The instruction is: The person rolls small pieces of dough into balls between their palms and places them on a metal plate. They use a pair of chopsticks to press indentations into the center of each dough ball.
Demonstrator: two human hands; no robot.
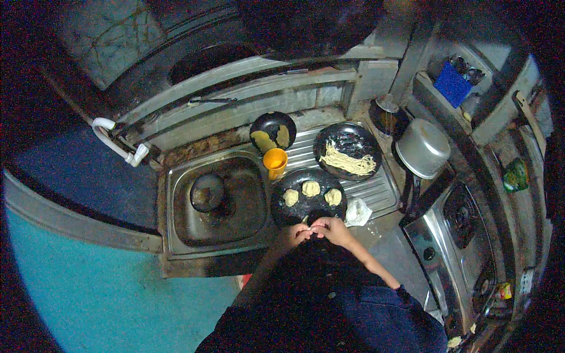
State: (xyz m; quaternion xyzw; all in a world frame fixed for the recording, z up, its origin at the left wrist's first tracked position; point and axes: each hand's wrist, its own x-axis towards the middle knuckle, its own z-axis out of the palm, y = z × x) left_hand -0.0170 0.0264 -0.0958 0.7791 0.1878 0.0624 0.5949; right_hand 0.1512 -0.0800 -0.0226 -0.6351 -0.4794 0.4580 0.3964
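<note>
My left hand (301, 234) and my right hand (334, 231) meet at the near rim of a round black plate (282, 215). Their fingertips pinch a small pale piece of dough (305, 219), mostly hidden by the fingers. Three dough balls (311, 188) rest apart on this plate. Right of it lies a crumpled white plastic bag (358, 212), close to my right hand. Farther back, a second black plate (346, 134) carries a heap of pale dough strands (346, 159). An orange cup (276, 162) stands at the plate's far left.
A steel sink (242, 176) at left holds a dark round vessel (207, 193). Behind the cup, a black pan (273, 119) contains flat brownish pieces. A metal pot (423, 148) sits upside down at right, beyond the gas stove (437, 256). A white tap pipe (106, 132) is at far left.
</note>
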